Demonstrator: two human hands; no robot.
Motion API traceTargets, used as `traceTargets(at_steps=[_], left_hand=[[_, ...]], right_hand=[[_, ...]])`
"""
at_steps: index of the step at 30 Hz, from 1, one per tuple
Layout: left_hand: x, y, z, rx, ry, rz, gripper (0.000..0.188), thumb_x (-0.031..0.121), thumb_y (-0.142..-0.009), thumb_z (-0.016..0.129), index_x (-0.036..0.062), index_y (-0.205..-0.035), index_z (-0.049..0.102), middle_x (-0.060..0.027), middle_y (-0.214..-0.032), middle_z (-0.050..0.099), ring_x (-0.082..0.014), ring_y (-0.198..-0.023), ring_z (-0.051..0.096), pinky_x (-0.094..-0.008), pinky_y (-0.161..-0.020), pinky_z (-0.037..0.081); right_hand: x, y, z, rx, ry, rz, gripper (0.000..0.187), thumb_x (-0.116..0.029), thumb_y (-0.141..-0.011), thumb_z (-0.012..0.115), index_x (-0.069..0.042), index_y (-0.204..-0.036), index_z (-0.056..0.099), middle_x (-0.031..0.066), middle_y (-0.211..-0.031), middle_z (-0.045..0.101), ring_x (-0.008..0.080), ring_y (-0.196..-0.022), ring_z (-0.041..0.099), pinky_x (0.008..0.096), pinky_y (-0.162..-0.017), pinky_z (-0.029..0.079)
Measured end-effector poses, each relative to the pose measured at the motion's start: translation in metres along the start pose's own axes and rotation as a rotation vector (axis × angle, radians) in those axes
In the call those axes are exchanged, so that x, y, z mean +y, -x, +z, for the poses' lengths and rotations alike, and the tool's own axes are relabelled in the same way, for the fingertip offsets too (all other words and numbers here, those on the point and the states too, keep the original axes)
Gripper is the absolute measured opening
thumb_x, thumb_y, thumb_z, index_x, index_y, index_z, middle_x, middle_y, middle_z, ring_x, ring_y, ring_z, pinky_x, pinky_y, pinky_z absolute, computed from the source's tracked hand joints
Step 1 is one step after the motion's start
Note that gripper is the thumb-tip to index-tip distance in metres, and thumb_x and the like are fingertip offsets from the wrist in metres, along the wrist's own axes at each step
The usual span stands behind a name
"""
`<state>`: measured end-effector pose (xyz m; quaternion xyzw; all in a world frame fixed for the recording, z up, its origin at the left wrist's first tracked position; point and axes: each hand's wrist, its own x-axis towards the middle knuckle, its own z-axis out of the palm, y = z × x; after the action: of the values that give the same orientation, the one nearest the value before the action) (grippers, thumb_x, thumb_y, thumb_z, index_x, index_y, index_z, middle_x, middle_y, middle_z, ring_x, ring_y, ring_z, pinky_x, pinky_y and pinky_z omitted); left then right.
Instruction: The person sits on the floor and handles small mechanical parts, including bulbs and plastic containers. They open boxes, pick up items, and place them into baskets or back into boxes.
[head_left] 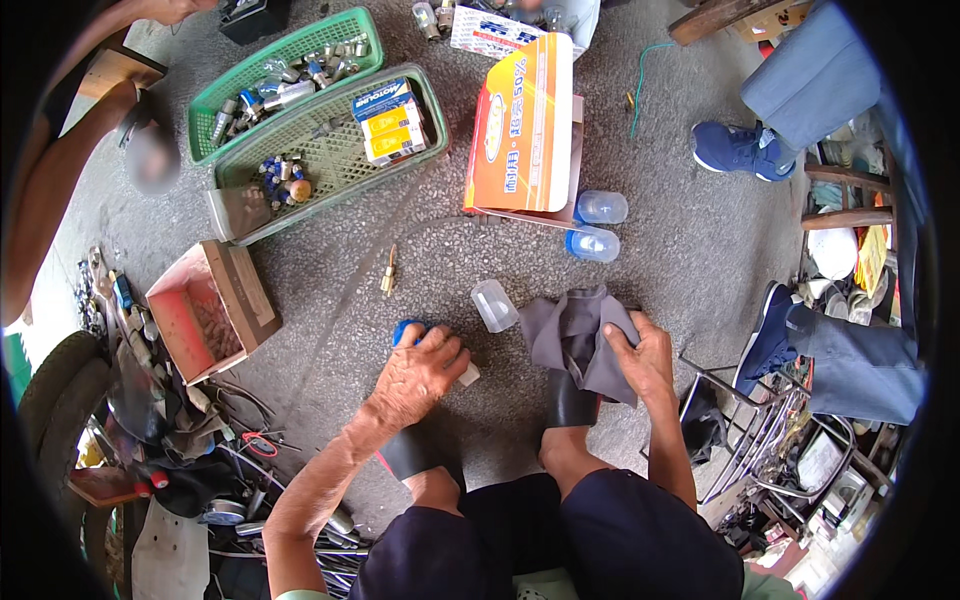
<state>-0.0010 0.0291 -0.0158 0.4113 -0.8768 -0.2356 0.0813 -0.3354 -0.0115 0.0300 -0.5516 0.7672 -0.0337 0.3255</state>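
My left hand is closed, with a blue round piece like a plastic cap showing at its fingertips. A small pale end pokes out beside the fingers; whether both belong to one thing is hidden. Between thumb and fingers, my right hand grips a crumpled grey cloth that hangs over my right shoe. Just left of the cloth a clear plastic tube lies on the ground, without a cap. A brass-coloured fitting with a thin tip lies beyond my left hand.
Two clear tubes with blue ends lie by an orange-and-white carton. Green baskets hold spark plugs and small boxes. An open cardboard box stands left, beside tools. Another person's arm reaches in left; someone's blue shoes are right.
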Motion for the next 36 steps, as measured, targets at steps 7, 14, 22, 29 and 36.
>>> traceTargets(at_steps=[7,14,22,29,36], left_hand=[[0.008,-0.006,-0.028,0.285,1.439,-0.7,0.046,0.015,-0.086,0.078,0.0019,-0.127,0.062,-0.0101,-0.108,0.072,-0.024,-0.101,0.068,-0.0378,-0.086,0.053],[0.013,-0.019,-0.042,0.489,2.245,-0.663,0.061,0.018,-0.087,0.077,0.0049,-0.14,0.05,-0.0189,-0.118,0.067,-0.0333,-0.112,0.066,-0.0443,-0.095,0.053],[0.025,-0.028,-0.037,0.591,1.668,-0.581,0.042,-0.003,-0.085,0.075,0.0052,-0.125,0.065,-0.009,-0.126,0.062,-0.0202,-0.114,0.06,-0.0363,-0.102,0.048],[0.037,-0.032,-0.054,0.658,0.895,-0.583,0.047,-0.009,-0.076,0.075,0.008,-0.12,0.068,-0.0146,-0.125,0.059,-0.0275,-0.119,0.058,-0.0381,-0.098,0.05],[0.04,-0.029,-0.063,0.759,0.538,-0.593,0.055,-0.004,-0.073,0.079,0.0064,-0.125,0.062,-0.015,-0.123,0.057,-0.0285,-0.114,0.058,-0.0379,-0.091,0.054]], right_hand=[[-0.016,0.005,-0.007,0.322,0.136,-0.27,0.027,-0.022,-0.085,0.072,-0.001,-0.102,0.07,0.0228,-0.095,0.07,0.0386,-0.09,0.068,0.0466,-0.083,0.051],[-0.066,0.022,-0.009,0.084,-0.221,-0.342,0.01,-0.001,-0.085,0.07,-0.001,-0.095,0.071,0.0094,-0.082,0.072,0.0133,-0.074,0.067,0.0298,-0.068,0.052],[-0.145,0.024,-0.002,-0.29,-0.463,-0.64,0.049,-0.014,-0.087,0.076,-0.005,-0.132,0.059,0.0146,-0.123,0.062,0.0203,-0.091,0.07,0.0323,-0.079,0.058],[-0.149,0.01,0.02,-0.248,-0.526,-0.756,0.042,-0.005,-0.087,0.074,-0.003,-0.127,0.06,0.0138,-0.115,0.064,0.0244,-0.099,0.07,0.032,-0.085,0.058],[-0.137,0.009,0.03,-0.526,-0.895,-0.332,0.038,-0.005,-0.093,0.068,0.003,-0.129,0.058,0.014,-0.109,0.069,0.0162,-0.097,0.069,0.0294,-0.084,0.058]])
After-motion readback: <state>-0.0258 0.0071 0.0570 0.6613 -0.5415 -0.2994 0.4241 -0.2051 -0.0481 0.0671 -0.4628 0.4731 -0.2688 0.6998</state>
